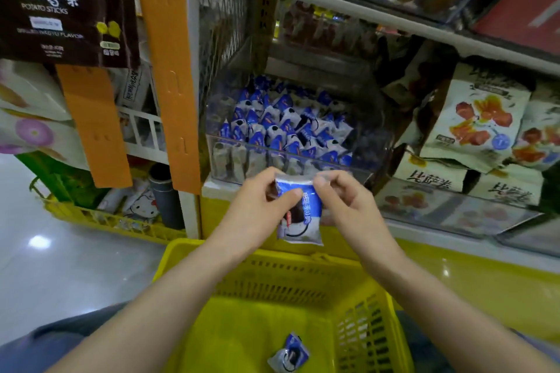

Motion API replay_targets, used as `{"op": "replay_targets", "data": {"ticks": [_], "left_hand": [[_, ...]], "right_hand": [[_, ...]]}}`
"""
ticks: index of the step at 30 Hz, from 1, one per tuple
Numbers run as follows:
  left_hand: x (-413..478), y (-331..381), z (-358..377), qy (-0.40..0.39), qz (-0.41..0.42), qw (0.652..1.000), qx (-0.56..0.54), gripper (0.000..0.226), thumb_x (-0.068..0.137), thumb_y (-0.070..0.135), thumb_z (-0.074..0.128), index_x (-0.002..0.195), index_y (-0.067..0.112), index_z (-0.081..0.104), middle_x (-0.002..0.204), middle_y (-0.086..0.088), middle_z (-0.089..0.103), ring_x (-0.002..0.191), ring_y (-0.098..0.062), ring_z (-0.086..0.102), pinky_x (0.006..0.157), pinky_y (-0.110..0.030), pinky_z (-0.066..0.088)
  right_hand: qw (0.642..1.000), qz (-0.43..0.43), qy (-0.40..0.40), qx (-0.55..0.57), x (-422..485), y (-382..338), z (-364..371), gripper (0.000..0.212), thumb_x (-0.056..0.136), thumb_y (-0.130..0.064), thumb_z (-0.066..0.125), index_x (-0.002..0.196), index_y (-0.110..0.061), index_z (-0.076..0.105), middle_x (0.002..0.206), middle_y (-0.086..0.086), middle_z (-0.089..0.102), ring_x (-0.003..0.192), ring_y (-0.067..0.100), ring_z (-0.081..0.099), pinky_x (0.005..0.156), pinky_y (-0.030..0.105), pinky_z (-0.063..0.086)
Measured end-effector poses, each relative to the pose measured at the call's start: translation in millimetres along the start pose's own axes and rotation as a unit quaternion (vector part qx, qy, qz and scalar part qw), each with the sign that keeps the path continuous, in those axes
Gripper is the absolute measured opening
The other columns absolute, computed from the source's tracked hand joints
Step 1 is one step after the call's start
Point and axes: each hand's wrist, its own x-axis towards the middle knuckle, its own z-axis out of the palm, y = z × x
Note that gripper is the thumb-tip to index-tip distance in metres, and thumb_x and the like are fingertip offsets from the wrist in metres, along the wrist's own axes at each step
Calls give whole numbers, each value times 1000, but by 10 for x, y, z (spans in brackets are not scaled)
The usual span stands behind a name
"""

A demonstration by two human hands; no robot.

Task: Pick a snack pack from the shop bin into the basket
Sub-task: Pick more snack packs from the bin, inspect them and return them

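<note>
Snack pack (pixel 298 215), blue and white, is held up in the air between both hands, just in front of the clear shop bin (pixel 242 160) and above the far side of the yellow basket (pixel 257 275). It is not yet in the basket. Grip: the left hand (pixel 257 209) pinches the upper left of the pack with its thumb across the front. The right hand (pixel 348 206) pinches the top right corner. Both are closed on the pack and the rest hangs free below.

Risks:
- The hold is only on the top seal. The wrapper looks glossy, so it could slip out if one pinch loosens early.
- The pack hangs near the basket's far rim, not over the middle. Depth is hard to judge in this view. Let go here and it may hit the rim and fall between the basket and the shelf (pixel 218 188).
- Pulling the two corners apart could tear the seal.

Room:
- The basket top is open with a mostly bare floor. One other pack (pixel 289 354) lies near the near-right wall, well away from a central drop.
- The bin's front lip is just behind the knuckles, and stacked bags (pixel 475 118) are to the right.
- The clear path is down and towards the body.
</note>
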Motion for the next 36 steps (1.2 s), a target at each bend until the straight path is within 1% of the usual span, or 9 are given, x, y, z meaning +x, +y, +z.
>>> {"op": "replay_targets", "data": {"ticks": [3,11,14,16,18,19,23,29,36], "left_hand": [[-20,-49,29,-45,-25,999,17,6,88,10,59,83,12,55,71,-3,61,57,-6,54,56,-19,43],[-130,-68,122,-9,-73,997,-20,25,90,17,56,67,15,49,67,-8,59,56,-6,55,48,-16,44],[-153,-57,131,8,-94,995,-34,30,92,20,54,63,16,47,66,-8,57,61,-13,53,53,-21,44],[-170,-50,134,1,-119,992,-46,30,92,24,54,63,19,49,68,-6,61,66,-15,58,62,-29,45],[-183,-40,136,-7,-137,988,-65,30,92,27,53,63,20,52,66,-1,64,65,-11,62,64,-30,48],[-189,-29,136,-11,-142,987,-75,28,92,27,53,65,21,55,67,1,66,64,-9,63,63,-29,49],[-199,-34,162,-26,-161,984,-73,19,86,26,62,101,13,62,91,-6,71,73,-10,66,65,-27,52],[-190,-44,174,36,-117,987,-105,18,84,13,64,102,13,60,92,-3,69,70,-1,66,62,-17,55],[-176,-120,133,99,-82,985,-113,21,95,24,47,88,20,67,78,5,73,72,-5,67,60,-18,55]], "right_hand": [[1000,3,-16,-11,-37,101,-50,17,90,-15,55,75,-16,60,58,-10,60,58,0,57,51,16,49],[997,-10,-13,-79,-48,238,-64,22,89,-15,60,69,-24,62,65,-5,65,66,11,60,64,41,52],[989,-63,-23,-134,-118,229,-55,16,88,-19,61,74,-26,60,70,-10,65,69,5,61,66,31,51],[947,-168,-2,-272,-150,227,-93,9,87,-22,62,78,-22,62,74,-11,62,73,5,58,65,20,46],[889,-247,20,-384,-159,222,-117,10,87,-23,62,83,-14,65,76,-5,61,74,10,56,65,22,43],[887,-250,23,-387,-163,219,-121,11,87,-23,61,84,-13,66,77,-4,62,73,10,56,65,23,44],[959,-133,57,-243,-131,218,-137,9,90,-19,59,82,-19,64,72,-10,61,65,4,57,60,20,47],[991,86,89,50,-48,208,-152,9,94,-9,48,87,-11,53,85,12,66,60,5,65,53,19,54],[981,172,-93,-5,-123,216,-152,19,95,-4,46,113,-6,53,87,12,67,63,7,64,61,16,53]]}}
